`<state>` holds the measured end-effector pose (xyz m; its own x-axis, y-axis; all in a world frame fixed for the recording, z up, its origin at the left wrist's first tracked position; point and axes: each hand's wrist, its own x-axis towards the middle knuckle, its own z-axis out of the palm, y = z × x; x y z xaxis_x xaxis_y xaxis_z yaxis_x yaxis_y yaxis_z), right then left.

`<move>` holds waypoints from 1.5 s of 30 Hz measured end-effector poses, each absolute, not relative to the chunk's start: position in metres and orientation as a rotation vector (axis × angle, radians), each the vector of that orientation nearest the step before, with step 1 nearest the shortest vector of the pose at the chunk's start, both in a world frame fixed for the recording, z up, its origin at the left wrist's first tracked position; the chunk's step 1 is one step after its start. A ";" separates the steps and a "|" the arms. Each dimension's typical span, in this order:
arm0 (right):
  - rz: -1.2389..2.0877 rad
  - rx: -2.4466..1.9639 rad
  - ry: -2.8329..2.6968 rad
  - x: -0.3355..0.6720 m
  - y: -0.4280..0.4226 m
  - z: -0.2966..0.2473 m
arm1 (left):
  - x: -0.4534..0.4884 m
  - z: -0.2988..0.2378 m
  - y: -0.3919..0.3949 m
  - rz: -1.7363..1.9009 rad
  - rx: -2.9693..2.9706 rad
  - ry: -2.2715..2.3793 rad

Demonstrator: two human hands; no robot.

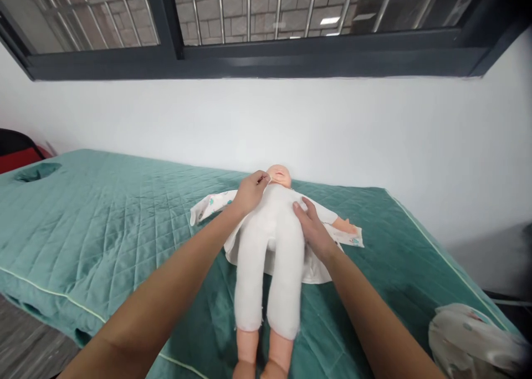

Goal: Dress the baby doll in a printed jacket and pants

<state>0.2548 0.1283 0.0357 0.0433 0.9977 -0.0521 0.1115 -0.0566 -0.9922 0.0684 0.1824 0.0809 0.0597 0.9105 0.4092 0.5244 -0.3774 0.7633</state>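
Observation:
A baby doll [271, 229] with a white cloth body lies on its back, head toward the wall and bare feet toward me. Spread out under it is a white printed baby shirt [318, 269], its sleeves reaching to both sides. My left hand [250, 192] is closed in a pinch at the doll's neck, on what looks like the shirt's edge. That hand hides the doll's arm on the left. My right hand [315, 228] rests against the doll's side with thumb and fingers apart. The doll's arm on the right lies over the other sleeve.
A green quilted bed cover [124, 213] lies under everything, with a hole near its far left end. Bunched printed cloth [474, 340] sits at the near right edge. Behind the bed rise a white wall [374, 129] and a dark-framed window [266, 63].

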 end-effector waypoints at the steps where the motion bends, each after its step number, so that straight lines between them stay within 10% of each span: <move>1: 1.221 -1.347 -1.156 0.253 0.132 0.037 | 0.070 0.080 0.184 1.242 1.955 1.428; 22: 1.441 -1.074 -1.078 0.237 0.131 0.015 | 0.033 0.099 0.110 0.952 2.395 1.730; 26: 1.384 -1.092 -1.124 0.237 0.132 0.011 | -0.001 0.058 0.076 1.404 1.996 1.812; 36: 1.162 -1.158 -1.423 0.241 0.137 0.003 | -0.012 0.027 0.061 1.208 1.038 1.421; 45: 1.132 -1.141 -1.467 0.240 0.135 0.007 | 0.029 0.049 0.019 1.247 2.089 1.425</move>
